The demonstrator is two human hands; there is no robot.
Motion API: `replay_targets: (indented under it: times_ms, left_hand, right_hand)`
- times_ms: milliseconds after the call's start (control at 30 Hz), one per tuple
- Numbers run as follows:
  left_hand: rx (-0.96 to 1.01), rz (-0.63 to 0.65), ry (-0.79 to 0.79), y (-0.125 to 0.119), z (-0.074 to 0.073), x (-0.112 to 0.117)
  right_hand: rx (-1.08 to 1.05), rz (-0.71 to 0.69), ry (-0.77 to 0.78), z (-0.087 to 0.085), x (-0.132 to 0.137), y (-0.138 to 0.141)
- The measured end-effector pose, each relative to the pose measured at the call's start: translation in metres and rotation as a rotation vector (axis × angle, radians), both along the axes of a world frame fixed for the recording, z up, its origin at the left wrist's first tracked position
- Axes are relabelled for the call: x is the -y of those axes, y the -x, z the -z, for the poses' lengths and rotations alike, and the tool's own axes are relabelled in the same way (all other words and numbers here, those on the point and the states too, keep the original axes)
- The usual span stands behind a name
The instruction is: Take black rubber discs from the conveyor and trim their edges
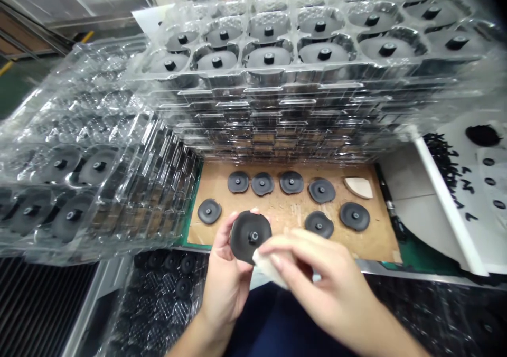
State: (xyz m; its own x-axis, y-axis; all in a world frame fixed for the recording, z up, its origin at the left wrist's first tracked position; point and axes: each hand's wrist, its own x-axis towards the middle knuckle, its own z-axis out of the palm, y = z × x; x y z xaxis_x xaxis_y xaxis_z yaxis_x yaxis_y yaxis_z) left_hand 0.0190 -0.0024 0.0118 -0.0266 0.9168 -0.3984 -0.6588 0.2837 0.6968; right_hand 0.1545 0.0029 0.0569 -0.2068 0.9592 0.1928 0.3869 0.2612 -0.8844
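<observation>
My left hand [225,272] is closed around the edge of a round black disc [249,235] with a small hub in its middle, holding it up over the front edge of a brown board [285,214]. My right hand [317,283] pinches a small white pad [269,267] and presses it against the disc's lower right rim. Several more black discs [292,182] lie flat on the board in two loose rows. A white wedge-shaped piece [359,187] lies at the board's far right.
A tall stack of clear plastic trays [309,82] holding black discs stands behind the board. Another tray stack [79,161] leans at the left. A white bin [455,198] with small black parts sits at the right. A tray of black parts [166,288] lies below the table edge.
</observation>
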Motion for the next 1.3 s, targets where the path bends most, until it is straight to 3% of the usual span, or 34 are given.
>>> replay_targets:
  times_ms: [100,200,333,400,500,600,733,900,1000,1100,1200,1267,1300]
  left_hand:
    - [-0.005,-0.013,0.016,0.0,0.001,0.001]
    - [0.031,-0.007,0.049,0.0,0.001,-0.001]
    - [0.045,0.023,0.081,0.001,-0.002,-0.004]
    - [0.057,0.054,0.107,0.001,-0.004,-0.005]
    - [0.102,0.098,0.137,-0.002,-0.003,-0.004]
    - [0.12,0.166,0.206,-0.002,-0.001,-0.003]
    - [0.103,0.18,0.251,0.002,0.001,-0.003]
    - [0.168,0.233,0.221,0.001,-0.002,-0.005]
    - [0.144,0.24,0.245,0.003,-0.005,-0.006]
    - [0.15,0.22,0.244,0.005,-0.005,-0.006]
    - [0.207,0.223,0.172,0.004,-0.007,-0.005]
    - [0.237,0.254,0.141,0.002,-0.008,-0.004]
    - [0.247,0.283,0.134,0.002,-0.009,-0.004]
  right_hand:
    - [0.015,0.039,-0.05,0.001,0.0,0.001]
    - [-0.07,-0.035,0.053,0.015,-0.003,-0.006]
    - [-0.015,0.275,0.181,0.044,-0.012,-0.028]
    - [0.032,0.331,0.2,0.046,-0.013,-0.032]
    - [0.039,0.267,0.087,0.029,-0.009,-0.021]
    - [-0.017,0.105,-0.108,0.009,-0.007,-0.003]
    - [0.026,-0.173,0.044,0.003,-0.015,0.007]
    - [-0.041,-0.012,-0.099,0.005,-0.014,0.01]
    - [-0.056,-0.137,0.04,0.003,-0.005,0.0]
    - [0.107,-0.056,0.108,0.003,-0.003,-0.013]
    - [0.19,0.004,-0.187,0.007,-0.014,-0.015]
    - [0.106,-0.122,-0.357,0.01,-0.024,-0.015]
    - [0.052,-0.182,-0.364,0.011,-0.029,-0.015]
